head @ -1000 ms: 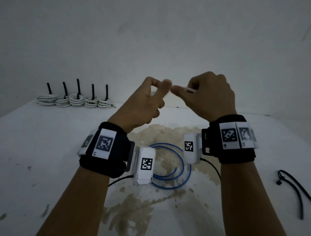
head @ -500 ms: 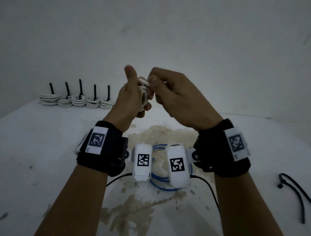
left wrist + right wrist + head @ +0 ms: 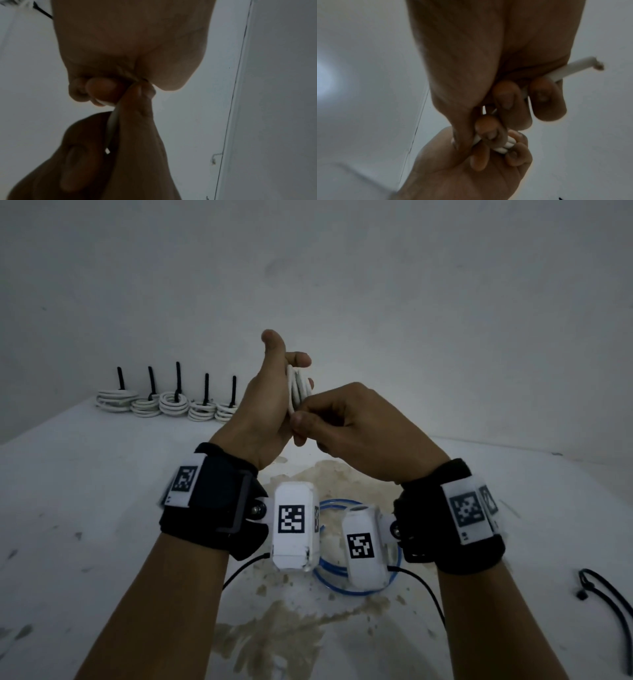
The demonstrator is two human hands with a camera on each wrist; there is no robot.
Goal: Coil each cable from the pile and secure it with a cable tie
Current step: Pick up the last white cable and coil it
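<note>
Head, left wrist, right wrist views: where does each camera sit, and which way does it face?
Head: on the head, facing forward and down at the table; both forearms show.
Left wrist: looks along the left hand toward the wall.
Right wrist: looks along the right hand; the cable's cut end shows.
All share the white cable, which both hands hold.

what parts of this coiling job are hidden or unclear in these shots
- Blue cable on the table: head view, the wrist cameras cover much of its loop.
- White cable: head view, both hands cover most of the coil; loop count unclear.
- Left hand grip: left wrist view, dark, the palm hides the coil.
- Black tie: head view, cut off by the right edge.
</note>
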